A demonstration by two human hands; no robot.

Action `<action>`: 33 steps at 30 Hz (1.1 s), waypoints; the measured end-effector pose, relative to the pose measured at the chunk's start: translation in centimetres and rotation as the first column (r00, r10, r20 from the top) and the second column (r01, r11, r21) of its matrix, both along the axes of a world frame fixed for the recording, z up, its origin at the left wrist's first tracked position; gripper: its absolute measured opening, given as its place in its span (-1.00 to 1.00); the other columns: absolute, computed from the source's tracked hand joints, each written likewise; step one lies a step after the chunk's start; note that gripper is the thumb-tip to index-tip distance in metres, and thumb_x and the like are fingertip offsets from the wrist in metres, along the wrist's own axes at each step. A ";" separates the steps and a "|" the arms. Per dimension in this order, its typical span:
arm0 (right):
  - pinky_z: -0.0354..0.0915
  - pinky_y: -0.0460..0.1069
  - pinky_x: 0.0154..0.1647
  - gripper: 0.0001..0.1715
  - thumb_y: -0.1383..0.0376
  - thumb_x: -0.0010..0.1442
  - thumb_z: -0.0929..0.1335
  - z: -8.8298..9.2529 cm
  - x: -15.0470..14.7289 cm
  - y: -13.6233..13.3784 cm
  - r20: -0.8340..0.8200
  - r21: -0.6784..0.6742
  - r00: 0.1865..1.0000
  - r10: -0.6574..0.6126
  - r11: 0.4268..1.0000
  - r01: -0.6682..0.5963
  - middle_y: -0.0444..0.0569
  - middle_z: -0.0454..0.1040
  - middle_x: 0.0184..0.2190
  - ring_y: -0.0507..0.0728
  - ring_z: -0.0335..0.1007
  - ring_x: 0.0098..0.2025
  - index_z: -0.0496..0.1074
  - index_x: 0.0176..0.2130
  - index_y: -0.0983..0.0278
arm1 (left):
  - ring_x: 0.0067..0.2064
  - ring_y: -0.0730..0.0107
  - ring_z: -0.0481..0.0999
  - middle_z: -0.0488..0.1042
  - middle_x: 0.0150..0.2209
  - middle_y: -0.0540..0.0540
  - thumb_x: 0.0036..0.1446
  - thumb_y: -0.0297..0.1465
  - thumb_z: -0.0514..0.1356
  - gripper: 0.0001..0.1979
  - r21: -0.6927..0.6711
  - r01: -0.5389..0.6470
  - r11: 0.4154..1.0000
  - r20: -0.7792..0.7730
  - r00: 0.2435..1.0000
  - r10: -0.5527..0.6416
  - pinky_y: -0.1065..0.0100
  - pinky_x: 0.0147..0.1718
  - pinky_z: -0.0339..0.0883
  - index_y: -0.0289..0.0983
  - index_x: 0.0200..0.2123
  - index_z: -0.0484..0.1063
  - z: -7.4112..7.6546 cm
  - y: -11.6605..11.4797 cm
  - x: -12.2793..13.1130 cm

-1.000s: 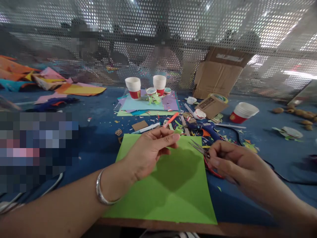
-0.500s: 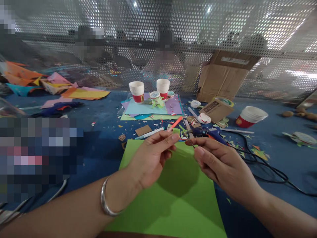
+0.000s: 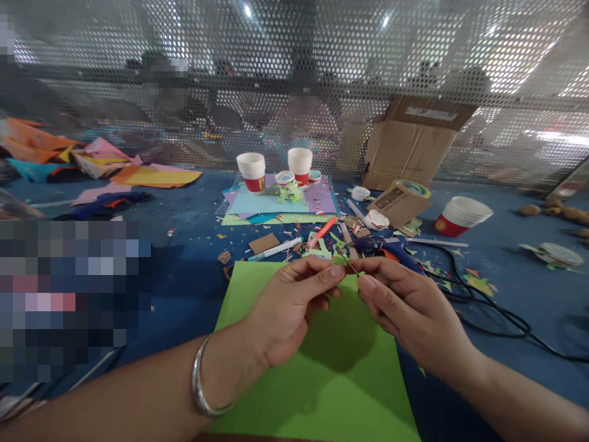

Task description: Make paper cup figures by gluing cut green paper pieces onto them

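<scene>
Both hands hover above the far edge of the green paper sheet (image 3: 331,380), fingertips almost meeting. The left hand (image 3: 294,307) comes in from the sheet's near-left corner, forearm angled across it and wrist bent slightly. Its thumb and forefinger are pressed together on a small green scrap (image 3: 341,260). A smooth silver bangle (image 3: 201,387) circles that wrist. The right hand (image 3: 405,307) reaches in over the sheet's right edge, knuckles up. Its fingers are curled closed around a thin metal tool (image 3: 352,266), and only the tool's dark pointed tip shows, touching the scrap. What kind of tool it is cannot be told.

The sheet is flat, matte and rectangular, and lies on a blue table (image 3: 184,245) strewn with paper clippings. Just beyond the sheet are a slim orange pen (image 3: 322,232), a white pen (image 3: 275,249) and a blue glue gun (image 3: 391,245). A black cord (image 3: 497,313) loops off to the sheet's right. Further beyond stand two stacks of white ribbed paper cups (image 3: 251,167) on pastel papers. To the far right of the sheet are a tipped cup stack (image 3: 462,215) and a creased cardboard box (image 3: 414,144). The box leans on a perforated metal screen (image 3: 184,37).
</scene>
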State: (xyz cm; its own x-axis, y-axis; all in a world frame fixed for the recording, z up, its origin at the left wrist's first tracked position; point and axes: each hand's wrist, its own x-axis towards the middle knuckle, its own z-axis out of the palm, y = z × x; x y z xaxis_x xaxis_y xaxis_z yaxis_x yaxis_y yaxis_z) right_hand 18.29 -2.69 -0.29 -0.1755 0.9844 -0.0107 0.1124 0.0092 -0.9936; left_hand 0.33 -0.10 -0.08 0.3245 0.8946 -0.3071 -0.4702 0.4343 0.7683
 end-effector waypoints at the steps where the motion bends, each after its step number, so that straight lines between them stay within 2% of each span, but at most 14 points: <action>1: -0.06 -0.14 -0.65 -0.54 -0.03 0.33 0.41 0.0 0.0 0.0 0.006 0.002 1.000 -0.002 1.000 0.002 -0.27 0.17 -0.55 -0.06 -0.03 -0.58 0.49 -0.01 0.27 | -0.47 0.63 0.38 0.46 -0.53 0.09 -0.13 -0.32 0.57 -0.71 -0.001 -0.001 1.000 0.001 1.000 0.001 0.53 -0.47 0.16 -0.26 -0.52 0.53 0.0 0.0 0.0; 14: -0.13 -0.13 -0.66 -0.54 -0.03 0.33 0.40 0.0 0.5 -0.1 0.010 0.016 1.000 0.021 1.000 -0.021 -0.27 0.14 -0.57 -0.07 -0.09 -0.59 0.49 0.01 0.26 | -0.47 0.64 0.50 0.52 -0.48 0.10 -0.08 -0.34 0.56 -0.74 0.009 0.038 0.999 -0.003 0.999 -0.038 0.55 -0.53 0.14 -0.27 -0.48 0.55 -0.3 0.0 0.0; 25: -0.16 -0.14 -0.66 -0.56 -0.02 0.34 0.41 -0.3 0.8 -0.3 -0.067 -0.062 0.997 0.047 0.997 -0.051 -0.29 0.14 -0.56 -0.10 -0.12 -0.61 0.48 0.00 0.26 | -0.46 0.62 0.58 0.65 -0.36 0.04 -0.04 -0.35 0.54 -0.75 -0.019 0.096 0.995 0.000 0.995 -0.096 0.58 -0.54 0.24 -0.29 -0.44 0.54 -0.4 0.2 0.0; 33: -0.13 -0.16 -0.65 -0.58 -0.01 0.33 0.42 -1.1 1.2 0.0 -0.104 -0.066 0.994 -0.027 0.998 0.020 -0.31 0.14 -0.60 -0.11 -0.10 -0.61 0.47 -0.05 0.26 | -0.51 0.65 0.56 0.61 -0.43 0.06 0.07 -0.37 0.48 -0.78 0.042 0.120 0.992 -0.066 0.991 -0.117 0.61 -0.58 0.26 -0.33 -0.42 0.52 -0.3 0.2 0.0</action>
State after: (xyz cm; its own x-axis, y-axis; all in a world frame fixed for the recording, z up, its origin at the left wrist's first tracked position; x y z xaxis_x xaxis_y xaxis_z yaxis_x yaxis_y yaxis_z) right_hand 19.46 -2.74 -1.40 -0.1559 0.9861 -0.0573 0.0076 -0.0568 -0.9984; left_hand 0.30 0.12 -0.34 0.4103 0.8646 -0.2901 -0.3669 0.4478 0.8154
